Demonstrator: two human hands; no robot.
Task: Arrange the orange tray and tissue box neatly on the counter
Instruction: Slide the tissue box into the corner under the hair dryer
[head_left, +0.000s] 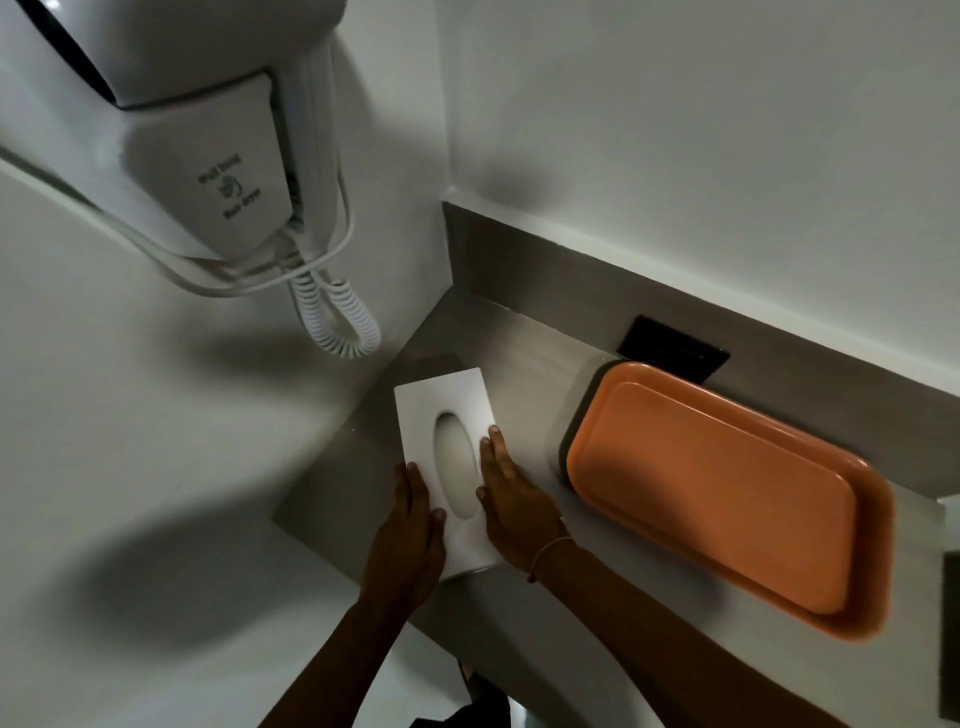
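Observation:
A white tissue box with an oval slot lies flat on the grey counter, close to the left wall corner. My left hand presses on its left side and my right hand on its right side, so both hands grip the box between them. The orange tray sits empty to the right of the box, angled along the back wall, a hand's width away from my right hand.
A white wall-mounted hair dryer with a coiled cord hangs on the left wall above the corner. A black socket plate is on the backsplash behind the tray. A dark object shows at the right edge.

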